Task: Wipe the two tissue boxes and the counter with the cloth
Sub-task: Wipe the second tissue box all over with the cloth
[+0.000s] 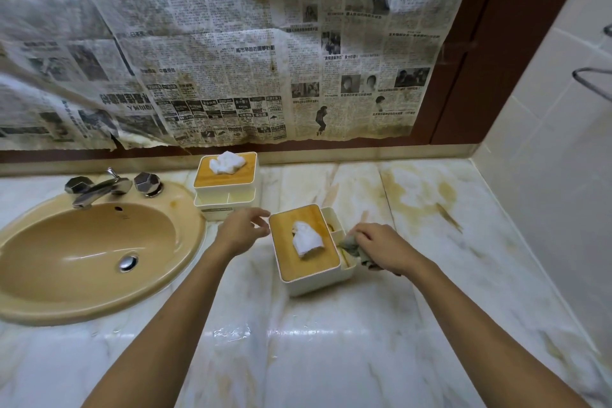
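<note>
Two white tissue boxes with wooden lids stand on the marble counter [331,358]. The near tissue box [294,262] sits mid-counter, a white tissue poking from its lid. The far tissue box [225,185] stands against the back wall beside the sink. My right hand [381,247] is closed on a bunched grey-green cloth [352,247], pressed against the side compartments on the near box's right. My left hand [243,230] hovers just left of the near box, fingers spread, holding nothing.
A tan sink [82,258] with a chrome tap [99,190] fills the left side. Yellow-brown stains [420,195] mark the counter at the back right. Newspaper [231,43] covers the wall behind. A tiled wall [546,192] bounds the counter on the right.
</note>
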The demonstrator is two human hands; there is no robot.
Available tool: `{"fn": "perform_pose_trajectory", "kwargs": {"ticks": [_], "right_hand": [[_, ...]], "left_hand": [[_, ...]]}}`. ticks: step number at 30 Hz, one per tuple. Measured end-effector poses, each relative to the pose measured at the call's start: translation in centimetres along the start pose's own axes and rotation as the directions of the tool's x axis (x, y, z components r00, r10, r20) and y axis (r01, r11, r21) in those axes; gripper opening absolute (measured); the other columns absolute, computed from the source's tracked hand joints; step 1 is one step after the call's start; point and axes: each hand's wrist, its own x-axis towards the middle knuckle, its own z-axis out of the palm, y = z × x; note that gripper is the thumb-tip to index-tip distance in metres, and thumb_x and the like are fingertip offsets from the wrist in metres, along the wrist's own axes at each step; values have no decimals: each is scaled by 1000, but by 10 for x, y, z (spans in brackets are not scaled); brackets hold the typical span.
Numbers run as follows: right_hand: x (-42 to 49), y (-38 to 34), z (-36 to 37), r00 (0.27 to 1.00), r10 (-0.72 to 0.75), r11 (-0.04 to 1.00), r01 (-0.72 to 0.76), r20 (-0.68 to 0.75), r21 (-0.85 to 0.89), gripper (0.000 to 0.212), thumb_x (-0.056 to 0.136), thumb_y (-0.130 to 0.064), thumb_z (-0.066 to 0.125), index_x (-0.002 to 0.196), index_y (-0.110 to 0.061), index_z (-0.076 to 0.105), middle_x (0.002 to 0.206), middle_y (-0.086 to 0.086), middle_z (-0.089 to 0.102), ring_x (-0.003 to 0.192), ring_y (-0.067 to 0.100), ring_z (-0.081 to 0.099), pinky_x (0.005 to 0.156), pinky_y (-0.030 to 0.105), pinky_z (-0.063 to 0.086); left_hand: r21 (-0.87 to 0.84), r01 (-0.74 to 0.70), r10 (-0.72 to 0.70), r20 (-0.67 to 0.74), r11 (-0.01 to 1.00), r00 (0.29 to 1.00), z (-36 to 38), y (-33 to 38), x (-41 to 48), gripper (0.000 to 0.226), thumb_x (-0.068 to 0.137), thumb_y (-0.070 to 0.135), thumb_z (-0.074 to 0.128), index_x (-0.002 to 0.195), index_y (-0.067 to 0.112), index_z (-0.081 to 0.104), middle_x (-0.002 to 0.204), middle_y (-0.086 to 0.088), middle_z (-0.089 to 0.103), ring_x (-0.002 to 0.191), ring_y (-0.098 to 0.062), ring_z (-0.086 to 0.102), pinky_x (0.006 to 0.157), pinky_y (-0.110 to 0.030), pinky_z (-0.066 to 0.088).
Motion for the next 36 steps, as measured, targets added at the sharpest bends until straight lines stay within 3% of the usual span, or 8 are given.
{"fn": "perform_pose_trajectory", "kwargs": {"ticks": [3, 5, 8, 13, 20, 24, 31, 36], "right_hand": [[8, -10, 18, 959, -61, 985, 103, -277, 140, 30, 104, -18, 41, 117, -18, 67, 114, -2, 68, 104, 16, 62, 87, 27, 51], [15, -19, 32, 932, -122, 978, 171, -343, 116, 34, 105, -17, 40, 132, -15, 61, 130, 0, 62, 119, 14, 55, 102, 23, 41], [28, -24, 50, 939, -193, 976, 213, -286, 39, 40, 107, -19, 37, 145, -16, 49, 151, 2, 44, 136, 17, 40, 117, 32, 30], [47, -8, 60, 984, -167, 923, 131, -69, -362, 50, 108, -32, 24, 158, -33, 18, 167, -12, 4, 151, 30, 7, 120, 50, 20], [13, -9, 65, 953, -288, 868, 220, -90, -445, 51, 105, -20, 32, 155, -22, 29, 166, -4, 17, 139, 26, 36, 109, 34, 30], [7, -2, 75, 961, -262, 855, 188, -90, -483, 55, 102, -23, 29, 157, -24, 24, 167, -5, 13, 129, 30, 44, 104, 37, 39], [50, -16, 51, 982, -163, 948, 129, -97, -292, 53, 105, -14, 31, 157, -21, 27, 167, -3, 13, 139, 33, 36, 113, 38, 29], [23, -17, 56, 981, -176, 917, 135, -78, -374, 53, 104, -14, 33, 157, -20, 26, 167, -4, 10, 130, 33, 42, 107, 35, 34]], "left_hand": [[-85, 17, -20, -36, 996, 999, 13, 3, 1, 44, 85, 32, 76, 127, 24, 66, 96, 14, 69, 97, -13, 63, 93, -45, 52], [-106, 20, -26, -56, 994, 998, 23, 7, -1, 50, 84, 30, 78, 131, 27, 63, 101, 14, 67, 100, -15, 59, 95, -45, 49], [-190, 15, -35, -99, 982, 995, 36, 11, 0, 49, 85, 26, 77, 131, 27, 63, 103, 13, 68, 104, -18, 60, 97, -48, 48], [-218, 9, -40, -136, 976, 990, 43, 14, 5, 40, 87, 31, 74, 126, 34, 66, 104, 17, 70, 104, -16, 60, 99, -51, 45], [-167, 28, -48, -111, 985, 993, 38, 17, 7, 38, 88, 34, 72, 126, 37, 65, 101, 23, 67, 104, -11, 57, 98, -45, 44], [-173, 33, -54, -120, 984, 991, 37, 17, 6, 39, 88, 34, 72, 126, 37, 65, 108, 20, 70, 101, -9, 55, 96, -43, 44], [-112, 34, -48, -125, 993, 991, 36, 19, 6, 38, 90, 35, 70, 126, 40, 63, 110, 20, 70, 111, -12, 57, 98, -45, 41], [-97, 38, -51, -135, 995, 989, 37, 20, 4, 38, 90, 36, 69, 127, 39, 63, 110, 19, 70, 111, -12, 57, 95, -44, 39]]}}
